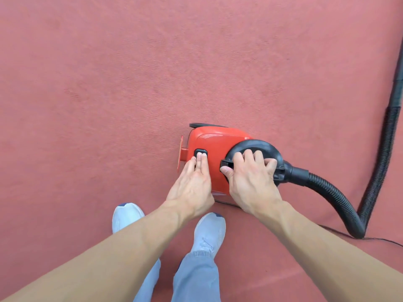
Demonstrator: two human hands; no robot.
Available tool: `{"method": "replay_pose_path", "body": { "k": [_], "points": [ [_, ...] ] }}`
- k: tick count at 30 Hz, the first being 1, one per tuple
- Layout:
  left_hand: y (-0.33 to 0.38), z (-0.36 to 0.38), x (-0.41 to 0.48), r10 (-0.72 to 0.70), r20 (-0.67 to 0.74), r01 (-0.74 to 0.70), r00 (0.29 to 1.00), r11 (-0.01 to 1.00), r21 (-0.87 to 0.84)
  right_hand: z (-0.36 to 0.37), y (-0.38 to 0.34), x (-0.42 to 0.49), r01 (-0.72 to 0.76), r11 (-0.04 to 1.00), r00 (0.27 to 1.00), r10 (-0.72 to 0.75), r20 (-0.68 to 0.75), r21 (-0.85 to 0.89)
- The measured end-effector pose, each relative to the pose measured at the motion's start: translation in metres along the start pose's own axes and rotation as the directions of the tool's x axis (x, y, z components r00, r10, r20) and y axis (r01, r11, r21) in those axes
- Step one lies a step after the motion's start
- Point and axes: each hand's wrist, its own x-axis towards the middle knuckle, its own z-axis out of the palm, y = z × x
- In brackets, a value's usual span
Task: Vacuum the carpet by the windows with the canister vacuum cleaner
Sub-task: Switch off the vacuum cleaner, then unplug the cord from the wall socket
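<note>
A red canister vacuum cleaner (pixel 214 140) sits on the red carpet (pixel 109 83) just ahead of my feet. My left hand (pixel 193 186) lies flat on its top, with straight fingertips pressing a black button (pixel 200 153). My right hand (pixel 250 175) grips the black arched handle (pixel 253 145) at the hose end, fingers curled over it and thumb on a black tab. A black ribbed hose (pixel 340 199) leaves the canister to the right, bends on the floor and rises along the right edge.
My two light-coloured shoes (pixel 209 232) stand on the carpet directly behind the vacuum. A thin black cable (pixel 383 240) runs along the floor at the lower right. Carpet stretches ahead and to the left.
</note>
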Motion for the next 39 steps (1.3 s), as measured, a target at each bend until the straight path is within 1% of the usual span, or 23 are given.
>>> {"method": "replay_pose_path", "body": {
  "k": [3, 6, 7, 9, 10, 11, 13, 14, 17, 19, 21, 23, 24, 26, 29, 31, 34, 37, 39],
  "points": [
    [-0.001, 0.005, 0.006, -0.002, 0.014, 0.001, 1.0, 0.997, 0.081, 0.001, 0.0, 0.001, -0.001, 1.0, 0.999, 0.001, -0.036, 0.004],
    [-0.001, 0.002, 0.007, 0.008, 0.051, -0.014, 0.999, 0.994, 0.112, 0.001, 0.0, 0.001, 0.008, 1.0, 1.0, -0.008, -0.006, -0.022],
    [-0.001, -0.002, 0.006, 0.009, 0.075, -0.016, 0.997, 0.996, 0.091, 0.0, 0.0, 0.001, 0.011, 1.0, 1.0, -0.011, 0.014, -0.029],
    [-0.005, -0.017, 0.006, -0.03, 0.129, 0.034, 0.991, 0.999, -0.032, -0.006, 0.0, 0.001, 0.006, 0.999, 0.997, -0.002, 0.075, -0.051],
    [-0.01, -0.028, 0.005, -0.048, 0.143, 0.062, 0.988, 0.993, -0.096, -0.013, -0.002, 0.003, -0.005, 0.998, 0.99, 0.013, 0.143, -0.059],
    [-0.015, -0.039, 0.001, -0.052, 0.131, 0.068, 0.99, 0.99, -0.124, -0.02, -0.004, 0.005, -0.023, 0.998, 0.972, 0.037, 0.231, -0.065],
    [-0.024, -0.059, -0.011, -0.044, 0.097, 0.049, 0.994, 0.998, -0.048, -0.038, -0.01, 0.007, -0.06, 0.997, 0.928, 0.076, 0.366, -0.056],
    [-0.027, -0.069, -0.021, -0.028, 0.082, 0.028, 0.996, 1.0, 0.0, -0.048, -0.013, 0.006, -0.053, 0.997, 0.912, 0.073, 0.403, -0.06],
    [-0.03, -0.105, -0.055, -0.012, 0.086, 0.006, 0.996, 0.998, 0.067, -0.087, -0.019, 0.0, -0.008, 0.999, 0.908, 0.025, 0.418, -0.044],
    [-0.024, -0.138, -0.081, -0.011, 0.117, -0.006, 0.993, 0.989, 0.145, -0.125, -0.019, -0.009, -0.043, 0.999, 0.912, 0.029, 0.41, 0.024],
    [-0.011, -0.175, -0.102, -0.025, 0.143, -0.012, 0.989, 0.968, 0.251, -0.172, -0.014, -0.015, -0.086, 0.993, 0.899, 0.042, 0.437, 0.081],
    [0.01, -0.214, -0.121, -0.009, 0.138, -0.04, 0.99, 0.938, 0.344, -0.225, -0.002, -0.02, -0.138, 0.982, 0.876, 0.059, 0.478, 0.132],
    [0.022, -0.234, -0.131, 0.005, 0.118, -0.048, 0.993, 0.93, 0.364, -0.251, 0.004, -0.024, -0.166, 0.974, 0.873, 0.073, 0.483, 0.154],
    [0.046, -0.275, -0.153, 0.037, 0.052, -0.055, 0.998, 0.922, 0.384, -0.306, 0.019, -0.032, -0.208, 0.959, 0.89, 0.104, 0.444, 0.191],
    [0.088, -0.332, -0.201, 0.089, -0.039, -0.064, 0.995, 0.899, 0.432, -0.387, 0.037, -0.057, -0.243, 0.935, 0.929, 0.148, 0.34, 0.259],
    [0.119, -0.363, -0.242, 0.114, -0.076, -0.066, 0.991, 0.885, 0.462, -0.44, 0.044, -0.084, -0.244, 0.927, 0.946, 0.163, 0.28, 0.286],
    [0.166, -0.403, -0.308, 0.166, -0.111, -0.084, 0.98, 0.849, 0.521, -0.514, 0.055, -0.137, -0.228, 0.935, 0.963, 0.176, 0.204, 0.27],
    [0.211, -0.445, -0.371, 0.237, -0.187, -0.099, 0.953, 0.83, 0.55, -0.579, 0.073, -0.192, -0.241, 0.925, 0.97, 0.218, 0.11, 0.294],
    [0.235, -0.473, -0.41, 0.306, -0.261, -0.112, 0.916, 0.818, 0.564, -0.615, 0.088, -0.228, -0.264, 0.904, 0.963, 0.263, 0.05, 0.337]
  ]
}}
